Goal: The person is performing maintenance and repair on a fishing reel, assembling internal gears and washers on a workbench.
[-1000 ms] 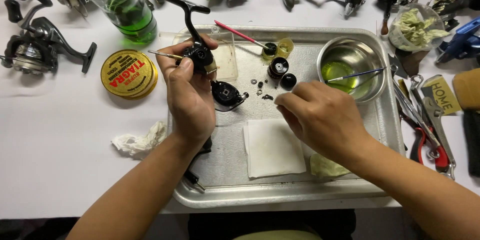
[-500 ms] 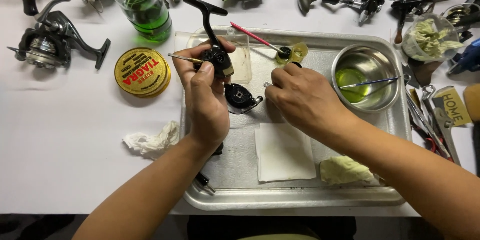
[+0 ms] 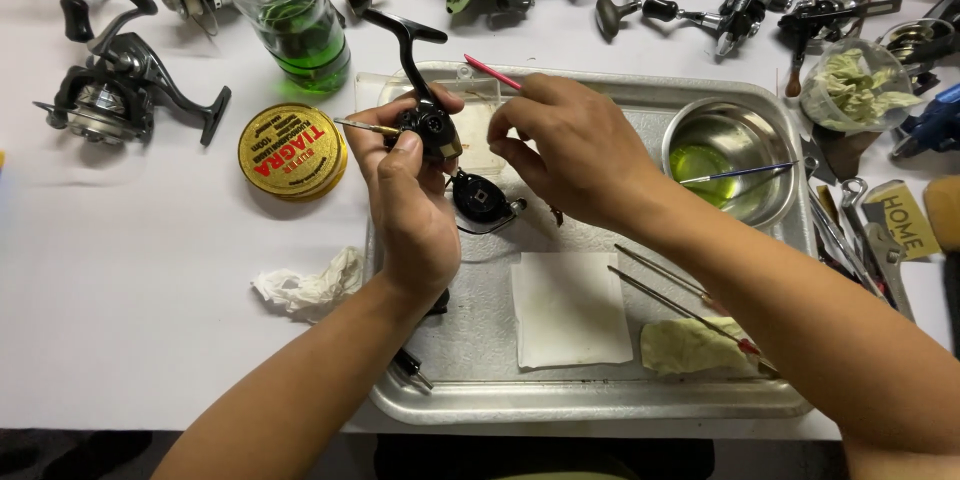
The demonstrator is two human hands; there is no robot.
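Observation:
My left hand (image 3: 410, 210) grips a small black fishing reel body (image 3: 432, 132) upright over the metal tray (image 3: 600, 402), its crank handle (image 3: 402, 40) pointing away from me. A thin brush (image 3: 362, 126) pokes out to the left between the same fingers. A round black reel part (image 3: 482, 198) sits just right of my left thumb. My right hand (image 3: 575, 145) hovers beside the reel with thumb and fingertips pinched together; anything between them is too small to see. A pink-handled tool (image 3: 490, 71) lies behind that hand.
In the tray are a steel bowl (image 3: 745, 130) of green liquid, a white paper square (image 3: 570, 310), a yellowish rag (image 3: 690, 345) and thin picks. A yellow tin (image 3: 292, 150), green bottle (image 3: 295, 25), spinning reel (image 3: 115, 90) and crumpled tissue (image 3: 305, 285) lie left. Hand tools (image 3: 865, 230) lie right.
My right hand left the small loose parts in the tray's middle and moved up and left to the reel. My left hand kept holding the reel.

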